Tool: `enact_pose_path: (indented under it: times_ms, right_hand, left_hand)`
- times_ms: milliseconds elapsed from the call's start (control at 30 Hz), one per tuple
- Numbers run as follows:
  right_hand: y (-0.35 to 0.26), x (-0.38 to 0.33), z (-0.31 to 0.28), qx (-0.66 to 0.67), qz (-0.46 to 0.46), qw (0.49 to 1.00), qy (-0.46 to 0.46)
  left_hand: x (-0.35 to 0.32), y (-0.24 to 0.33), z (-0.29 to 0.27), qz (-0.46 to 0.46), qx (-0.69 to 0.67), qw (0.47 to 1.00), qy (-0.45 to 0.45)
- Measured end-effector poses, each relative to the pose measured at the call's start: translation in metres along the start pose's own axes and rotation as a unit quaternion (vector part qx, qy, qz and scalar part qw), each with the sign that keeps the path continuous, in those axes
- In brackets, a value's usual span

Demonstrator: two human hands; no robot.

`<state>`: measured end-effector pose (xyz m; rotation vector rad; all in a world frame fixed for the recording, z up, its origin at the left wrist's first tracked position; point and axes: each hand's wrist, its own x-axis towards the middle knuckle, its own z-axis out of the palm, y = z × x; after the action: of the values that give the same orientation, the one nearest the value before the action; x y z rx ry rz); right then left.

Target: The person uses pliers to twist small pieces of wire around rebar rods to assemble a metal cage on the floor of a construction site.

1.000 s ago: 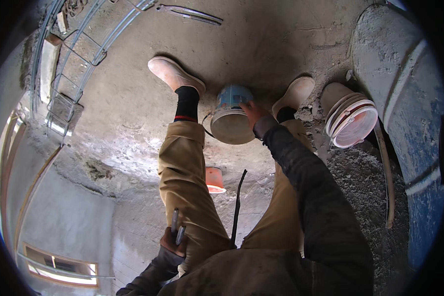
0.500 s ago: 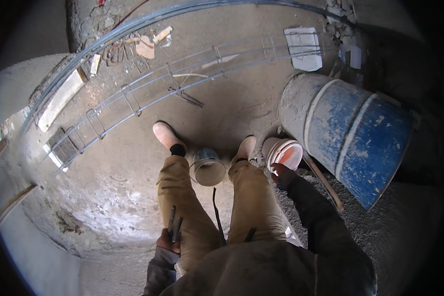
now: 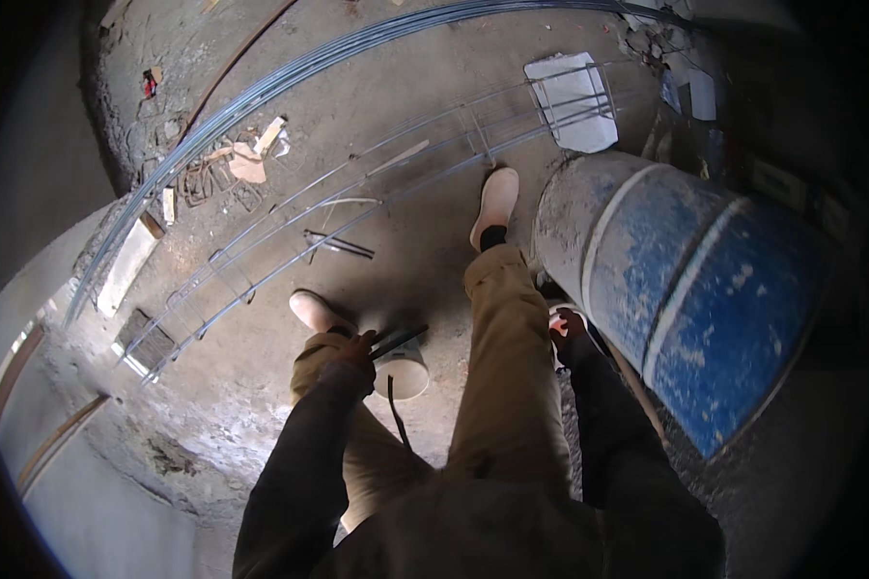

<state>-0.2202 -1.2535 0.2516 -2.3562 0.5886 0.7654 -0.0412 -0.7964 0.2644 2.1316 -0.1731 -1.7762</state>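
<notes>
My left hand (image 3: 355, 353) is closed around a pair of dark, narrow bars (image 3: 399, 341) that stick out to the right. Their exact kind is unclear. Just below them a pale bucket (image 3: 403, 379) stands on the floor between my legs. To the right of my right leg, my right hand (image 3: 572, 330) grips the rim of a white bucket (image 3: 554, 315). My sleeve, leg and hand hide most of that bucket. A dark strap (image 3: 396, 415) hangs from my waist.
A large blue drum (image 3: 686, 280) lies on its side at the right, a wooden stick (image 3: 637, 391) beside it. Ahead, a wire rebar cage (image 3: 299, 217) and long steel bars (image 3: 309, 60) cross the floor. A white sheet (image 3: 574, 101), a plank (image 3: 130, 265) and scraps lie around.
My right foot has stepped forward to the rebar cage. My left hand has swung forward and right with the dark bars, over the pale bucket. My right hand stays at the white bucket.
</notes>
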Motion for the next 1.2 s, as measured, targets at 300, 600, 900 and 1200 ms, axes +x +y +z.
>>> enact_pose_path:
  times_ms: [300,600,900,1200]
  right_hand:
    - [0.147,0.386,-0.133,-0.093,0.019,0.959,0.267]
    - [0.157,0.492,-0.164,0.181,0.018,0.981,0.065]
    - [0.164,0.503,-0.138,0.063,0.020,0.981,0.181]
    - [0.146,0.482,-0.144,0.156,-0.046,0.966,0.200]
  left_hand:
    - [0.246,0.077,0.091,-0.004,0.152,0.987,-0.054]
    - [0.285,0.329,-0.071,0.383,-0.091,0.909,0.135]
    - [0.458,0.465,-0.225,0.183,0.150,0.957,0.168]
    - [0.465,0.451,-0.230,0.099,-0.104,0.971,-0.193]
